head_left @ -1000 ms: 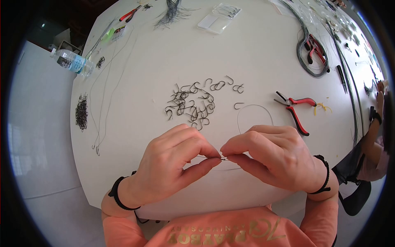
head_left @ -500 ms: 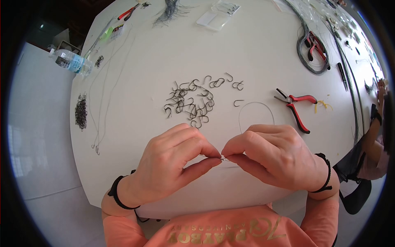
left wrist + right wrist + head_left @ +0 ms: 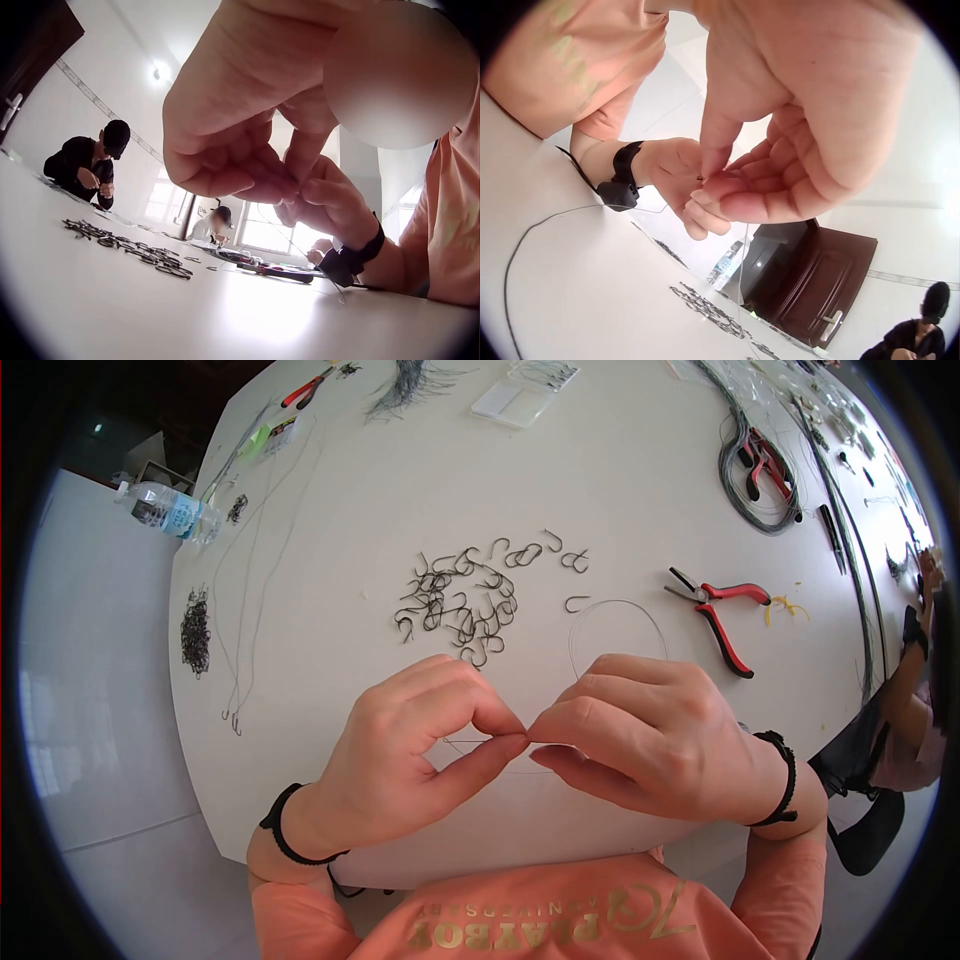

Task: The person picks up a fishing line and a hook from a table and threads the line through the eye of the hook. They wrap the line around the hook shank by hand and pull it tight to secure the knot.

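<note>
My left hand (image 3: 390,750) pinches a thin grey line (image 3: 618,601) between thumb and forefinger, just above the table's near edge. Against its fingertips, my right hand (image 3: 670,740) holds the same line; from above, the right thumb sits slightly below the forefinger. In the right wrist view a tiny dark piece (image 3: 700,178) shows at the fingertips, mostly covered. A short stretch of line also shows in the gap of the left hand. The rest bows out in a wide loop beyond the right hand. A loose pile of dark fish hooks (image 3: 437,600) lies in front of both hands.
Red-handled pliers (image 3: 716,610) lie spread to the right, near yellow scraps (image 3: 788,608). To the left are a dark heap of small parts (image 3: 195,635), hooked lines and a water bottle (image 3: 170,510). Coiled line (image 3: 735,490) and a plastic box (image 3: 515,402) lie farther back.
Both hands have shifted slightly left, and the right thumb has parted from its forefinger in the head view. The dark piece between the fingertips is now covered there.
</note>
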A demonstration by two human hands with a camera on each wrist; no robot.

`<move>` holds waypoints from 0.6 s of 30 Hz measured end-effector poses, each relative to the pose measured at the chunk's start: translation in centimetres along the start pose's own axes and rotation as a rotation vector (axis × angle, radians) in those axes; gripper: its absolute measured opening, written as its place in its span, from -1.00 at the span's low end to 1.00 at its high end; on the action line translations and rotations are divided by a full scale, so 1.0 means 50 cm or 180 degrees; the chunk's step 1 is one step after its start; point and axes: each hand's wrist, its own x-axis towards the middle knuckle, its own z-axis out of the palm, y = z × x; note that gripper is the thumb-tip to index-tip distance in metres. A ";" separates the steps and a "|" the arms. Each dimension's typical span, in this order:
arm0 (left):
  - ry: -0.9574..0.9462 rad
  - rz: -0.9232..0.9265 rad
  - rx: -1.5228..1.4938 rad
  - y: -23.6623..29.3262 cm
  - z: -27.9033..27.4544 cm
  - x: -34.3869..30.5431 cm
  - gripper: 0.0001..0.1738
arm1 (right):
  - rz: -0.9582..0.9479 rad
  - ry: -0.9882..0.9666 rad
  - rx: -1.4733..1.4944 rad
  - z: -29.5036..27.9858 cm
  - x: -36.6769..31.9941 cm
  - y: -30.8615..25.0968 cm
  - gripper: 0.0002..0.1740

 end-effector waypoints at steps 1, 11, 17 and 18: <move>0.0003 0.0003 0.0002 0.001 0.000 0.000 -0.84 | -0.0004 0.0000 -0.0003 0.003 -0.001 0.001 -0.71; 0.0003 -0.0296 -0.0288 0.009 -0.006 -0.004 -0.85 | -0.0232 0.0345 -0.0206 0.015 -0.004 0.001 -0.77; -0.0185 -0.0571 -0.0532 0.009 -0.013 -0.002 -0.88 | -0.0215 0.0317 -0.0093 0.011 -0.003 0.001 -0.78; -0.0267 -0.0624 -0.0603 0.009 -0.014 -0.001 -0.89 | -0.0213 0.0273 -0.0076 0.009 -0.004 0.001 -0.78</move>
